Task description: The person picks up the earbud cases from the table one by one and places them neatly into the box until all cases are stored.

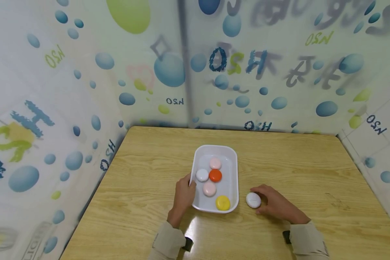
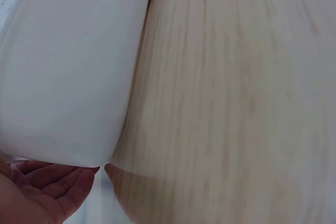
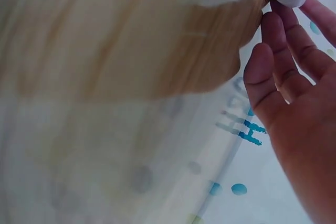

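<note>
A white rectangular tray with rounded corners lies on the table. Inside it are several glossy round discs: a white disc, an orange-red disc, two pink ones, including the upper pink disc, and a yellow disc in the near right corner. My left hand grips the tray's left side, thumb at the rim; the left wrist view shows the fingers curled against its outer wall. Right of the tray, my right hand pinches another white round disc between thumb and fingers.
The wooden table reaches back to a curtain printed with blue and green spots and lettering. More of the same printed sheeting hangs at the left and right sides.
</note>
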Demonstrator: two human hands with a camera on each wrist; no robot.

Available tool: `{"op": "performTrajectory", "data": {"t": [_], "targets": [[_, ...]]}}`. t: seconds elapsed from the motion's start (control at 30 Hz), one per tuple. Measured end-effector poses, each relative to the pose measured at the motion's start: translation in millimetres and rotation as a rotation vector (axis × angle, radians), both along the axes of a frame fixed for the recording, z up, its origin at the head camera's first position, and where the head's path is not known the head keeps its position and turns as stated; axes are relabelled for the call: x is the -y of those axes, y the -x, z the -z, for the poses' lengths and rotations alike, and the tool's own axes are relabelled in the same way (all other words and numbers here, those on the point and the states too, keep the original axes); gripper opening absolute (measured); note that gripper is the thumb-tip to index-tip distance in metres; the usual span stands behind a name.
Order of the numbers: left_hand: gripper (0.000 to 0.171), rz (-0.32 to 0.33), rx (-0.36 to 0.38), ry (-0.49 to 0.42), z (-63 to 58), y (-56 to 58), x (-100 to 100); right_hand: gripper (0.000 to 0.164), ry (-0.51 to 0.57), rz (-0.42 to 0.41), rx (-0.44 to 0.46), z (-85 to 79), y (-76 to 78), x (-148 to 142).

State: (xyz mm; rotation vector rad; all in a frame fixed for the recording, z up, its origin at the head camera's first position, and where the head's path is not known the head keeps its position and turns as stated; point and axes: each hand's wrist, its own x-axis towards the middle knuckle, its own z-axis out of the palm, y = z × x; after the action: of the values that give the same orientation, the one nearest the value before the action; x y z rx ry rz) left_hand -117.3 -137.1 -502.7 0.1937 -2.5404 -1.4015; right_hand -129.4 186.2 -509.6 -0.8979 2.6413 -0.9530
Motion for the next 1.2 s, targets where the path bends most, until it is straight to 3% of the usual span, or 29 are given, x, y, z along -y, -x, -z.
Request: {"op": "performTrajectory", "data": {"t": [0.23,0.6,0.77,1.2], "targets": [[0.033,-0.004,0.005,-0.006,-0.1,-0.2,-0.2,0.052,-0.013,0.004,-0.004,-2.6,0.8,3.2],[0.033,0.001,0.011,-0.014,-1.7,-1.0,-0.3,0.048,0.036,0.04,-0.02,-1.5,4.5,6.4],[0.034,0.002,0.005,-0.013,-1.2,-0.7,-0.3,0.05,0.064,0.066,-0.056,-10.7,7.8,12.3],[0.034,0.001,0.004,-0.006,-3.5,-1.3,-0.4,0.052,0.081,0.171,-0.043,-41.6,19.1,33.7]]}}
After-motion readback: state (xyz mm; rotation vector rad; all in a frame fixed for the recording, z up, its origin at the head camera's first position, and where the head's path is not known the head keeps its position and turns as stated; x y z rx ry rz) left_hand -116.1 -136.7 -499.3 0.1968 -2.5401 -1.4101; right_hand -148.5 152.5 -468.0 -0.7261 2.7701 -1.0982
